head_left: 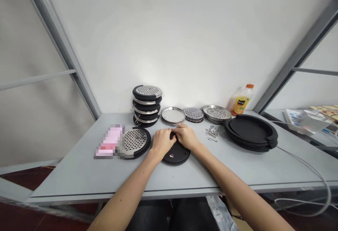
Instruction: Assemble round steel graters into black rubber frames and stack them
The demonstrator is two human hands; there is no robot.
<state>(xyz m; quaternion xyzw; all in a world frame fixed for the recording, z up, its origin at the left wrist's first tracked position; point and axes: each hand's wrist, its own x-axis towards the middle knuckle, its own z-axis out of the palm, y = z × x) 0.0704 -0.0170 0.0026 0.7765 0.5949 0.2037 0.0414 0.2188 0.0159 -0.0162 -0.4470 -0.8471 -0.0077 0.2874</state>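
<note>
The near, central black disc (179, 156) looks like smooth, matt rubber or plastic, as do the black dishes (250, 132) on the right. The left perforated plate (135, 140) is dull silvery metal; the far-right grater discs (217, 112) and little hooks (212, 132) are glossier metal. The far-right bottle (241, 100) is shiny clear plastic, the tabletop (79, 174) smooth with a faint sheen.
</note>
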